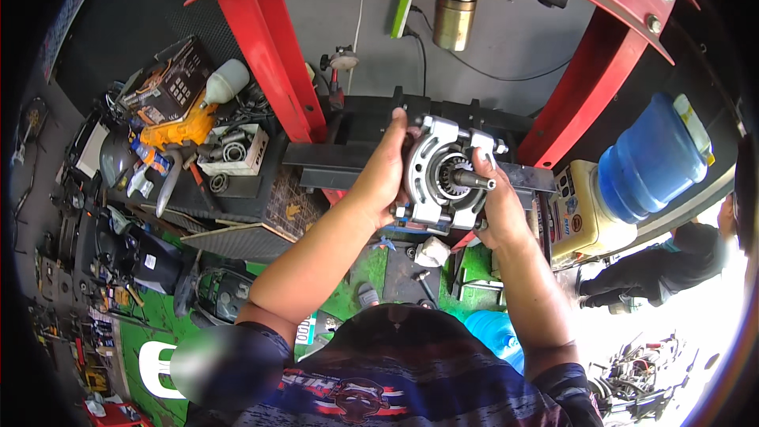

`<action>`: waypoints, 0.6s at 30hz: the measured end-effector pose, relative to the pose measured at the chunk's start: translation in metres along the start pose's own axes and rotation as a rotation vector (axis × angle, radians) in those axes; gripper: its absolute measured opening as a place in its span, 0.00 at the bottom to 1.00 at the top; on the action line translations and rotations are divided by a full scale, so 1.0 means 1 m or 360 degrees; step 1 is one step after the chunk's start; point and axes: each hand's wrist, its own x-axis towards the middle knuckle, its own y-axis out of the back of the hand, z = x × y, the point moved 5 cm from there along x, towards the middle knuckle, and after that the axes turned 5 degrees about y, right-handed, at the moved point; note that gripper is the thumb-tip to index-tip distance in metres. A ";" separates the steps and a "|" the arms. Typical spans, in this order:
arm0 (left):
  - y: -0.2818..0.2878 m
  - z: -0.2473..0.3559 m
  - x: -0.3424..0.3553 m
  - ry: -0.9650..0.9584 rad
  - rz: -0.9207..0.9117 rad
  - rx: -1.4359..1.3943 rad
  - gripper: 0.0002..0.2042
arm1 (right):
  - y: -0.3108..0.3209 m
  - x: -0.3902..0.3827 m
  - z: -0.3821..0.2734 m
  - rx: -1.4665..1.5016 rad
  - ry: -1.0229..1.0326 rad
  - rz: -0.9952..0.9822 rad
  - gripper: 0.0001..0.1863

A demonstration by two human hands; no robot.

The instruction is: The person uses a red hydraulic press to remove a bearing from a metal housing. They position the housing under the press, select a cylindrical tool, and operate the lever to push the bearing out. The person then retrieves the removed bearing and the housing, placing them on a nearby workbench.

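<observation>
Both of my hands grip a silver bearing separator (423, 170) by its opposite sides, over the bed (316, 156) of a red shop press. My left hand (383, 172) is wrapped round its left half; the right hand (504, 209) closes on the right half, thumb on top. Bolts join the two halves. In the ring between them sits a toothed gear on a steel shaft (477, 181), whose end points up and to the right. The underside of the separator is hidden. Above and behind hangs the steel press ram (455, 24).
Red press uprights (269, 51) flank the work. On the left bench stand a cardboard box (170, 83), a spray gun cup (227, 83) and a white box (237, 154) of bearings. A blue water bottle (652, 162) is at right, near a person in dark clothes (672, 265). A hammer (427, 289) lies below.
</observation>
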 end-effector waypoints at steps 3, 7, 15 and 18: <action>-0.017 0.018 0.002 0.0078 -0.0228 0.0412 0.29 | 0.000 0.000 0.003 0.0361 0.0052 -0.0054 0.25; -0.023 0.025 -0.025 -0.0068 -0.0232 0.0767 0.30 | 0.003 -0.002 0.008 0.0650 0.0089 -0.0028 0.27; -0.055 0.040 -0.075 -0.1452 0.0526 0.2323 0.22 | 0.016 -0.001 -0.008 0.0335 0.0387 -0.0024 0.25; -0.043 0.029 -0.065 -0.1210 0.0440 0.1570 0.20 | 0.012 -0.001 -0.013 0.0247 0.0511 0.0042 0.22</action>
